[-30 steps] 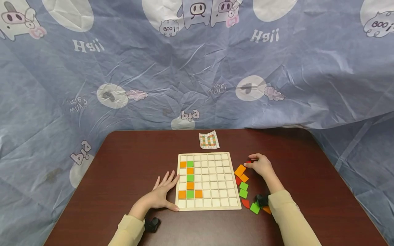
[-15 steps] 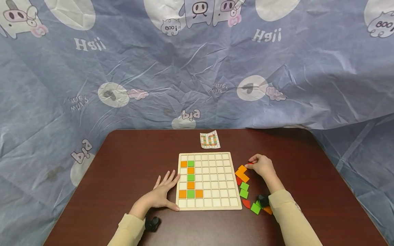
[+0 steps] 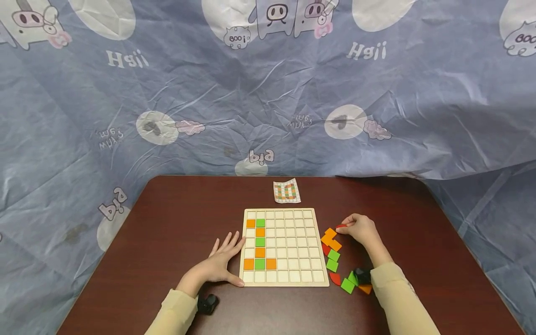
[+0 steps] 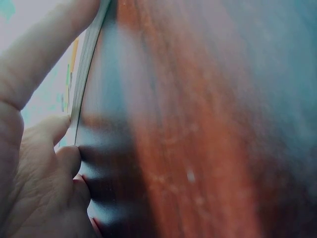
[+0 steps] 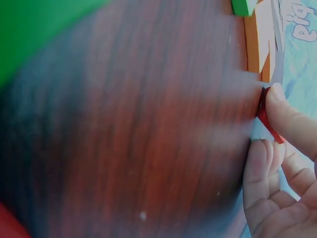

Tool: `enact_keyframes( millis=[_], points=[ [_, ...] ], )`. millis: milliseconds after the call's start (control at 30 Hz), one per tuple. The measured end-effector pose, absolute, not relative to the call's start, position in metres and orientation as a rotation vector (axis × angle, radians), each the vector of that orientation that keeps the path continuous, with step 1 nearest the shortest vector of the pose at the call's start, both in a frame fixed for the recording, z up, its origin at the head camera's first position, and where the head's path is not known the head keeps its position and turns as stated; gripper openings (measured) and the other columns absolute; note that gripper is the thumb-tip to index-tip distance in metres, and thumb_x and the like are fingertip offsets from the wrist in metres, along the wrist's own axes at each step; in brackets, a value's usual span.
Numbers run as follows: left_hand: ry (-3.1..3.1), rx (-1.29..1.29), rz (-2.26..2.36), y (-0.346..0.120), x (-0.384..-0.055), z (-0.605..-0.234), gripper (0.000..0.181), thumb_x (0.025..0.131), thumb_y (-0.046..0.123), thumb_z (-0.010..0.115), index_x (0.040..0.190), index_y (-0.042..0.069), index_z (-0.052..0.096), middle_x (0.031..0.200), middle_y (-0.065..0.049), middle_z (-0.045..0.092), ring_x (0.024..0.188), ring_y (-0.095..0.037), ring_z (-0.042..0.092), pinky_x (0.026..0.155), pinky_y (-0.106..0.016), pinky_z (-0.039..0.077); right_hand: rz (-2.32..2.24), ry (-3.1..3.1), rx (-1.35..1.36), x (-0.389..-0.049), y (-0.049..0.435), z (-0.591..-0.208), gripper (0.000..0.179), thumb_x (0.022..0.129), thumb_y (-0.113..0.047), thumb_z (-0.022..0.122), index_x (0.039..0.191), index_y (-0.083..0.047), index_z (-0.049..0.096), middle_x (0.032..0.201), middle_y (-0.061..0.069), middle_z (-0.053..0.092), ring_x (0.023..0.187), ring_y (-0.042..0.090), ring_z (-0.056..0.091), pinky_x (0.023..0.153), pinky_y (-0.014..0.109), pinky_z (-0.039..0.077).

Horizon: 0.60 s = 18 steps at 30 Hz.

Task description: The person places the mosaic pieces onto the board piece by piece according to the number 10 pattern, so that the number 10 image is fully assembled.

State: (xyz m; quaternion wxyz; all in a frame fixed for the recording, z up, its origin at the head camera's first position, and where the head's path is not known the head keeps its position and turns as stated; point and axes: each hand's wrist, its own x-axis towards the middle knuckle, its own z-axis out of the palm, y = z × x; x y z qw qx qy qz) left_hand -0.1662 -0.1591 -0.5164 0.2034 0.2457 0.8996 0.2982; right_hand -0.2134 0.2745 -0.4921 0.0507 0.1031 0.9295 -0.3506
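My left hand point(image 3: 217, 263) spreads its straight fingers along the left edge of a pale wooden grid board point(image 3: 299, 278), thumb at the near left corner. In the left wrist view its fingertips meet the board's side point(image 4: 85, 79). Green and orange square tiles fill some cells on the board's left. Right of the board, my right hand point(image 3: 362, 229) pinches a red piece point(image 5: 270, 124) with a curved edge between thumb and fingers, low over the table. Just left of these fingertips lie several orange tiles point(image 3: 331, 232), touching one another.
Down the board's right side lie green tiles point(image 3: 332, 265), a red quarter-round piece point(image 3: 335, 278) and an orange tile point(image 3: 365, 289) near the right wrist camera point(image 3: 362, 276). A printed pattern card point(image 3: 287, 191) lies behind the board. A patterned cloth point(image 3: 234, 93) hangs behind the table.
My right hand has closed its thumb and fingers on the red piece and come slightly nearer. The orange tiles beside it have shifted a little. My left hand stays at the board's edge.
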Motion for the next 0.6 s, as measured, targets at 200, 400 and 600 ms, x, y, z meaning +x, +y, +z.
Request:
enact_keyframes(
  millis=[200, 400, 600],
  points=[
    [2.511, 0.685, 0.834, -0.159, -0.166, -0.516, 0.120, 0.069, 0.044, 0.088, 0.159, 0.013, 0.015, 0.166, -0.016, -0.002, 0.153, -0.038, -0.009, 0.118, -0.064, -0.009, -1.209, 2.771, 0.347, -0.211, 0.279, -0.495, 0.031, 0.082, -0.024, 0.081, 0.094, 0.000, 0.065, 0.077, 0.005, 0.067, 0.071, 0.019, 0.056, 0.063, 0.027, 0.044],
    [2.502, 0.688, 0.840, -0.160, -0.165, -0.515, 0.120, 0.070, 0.043, 0.087, 0.160, 0.013, 0.015, 0.166, -0.016, -0.003, 0.153, -0.038, -0.009, 0.118, -0.064, -0.010, -1.475, 2.636, 0.349, -0.208, 0.272, -0.493, 0.039, 0.085, -0.027, 0.079, 0.105, 0.003, 0.064, 0.082, -0.001, 0.070, 0.072, 0.008, 0.066, 0.072, 0.025, 0.055],
    [2.504, 0.692, 0.835, -0.159, -0.166, -0.515, 0.119, 0.070, 0.044, 0.087, 0.160, 0.014, 0.015, 0.166, -0.016, -0.003, 0.153, -0.038, -0.009, 0.118, -0.064, -0.010, -1.686, 2.508, 0.307, -0.212, 0.251, -0.485, 0.044, 0.090, -0.028, 0.074, 0.119, 0.002, 0.062, 0.092, -0.004, 0.073, 0.091, 0.015, 0.073, 0.089, 0.033, 0.058]
  ],
)
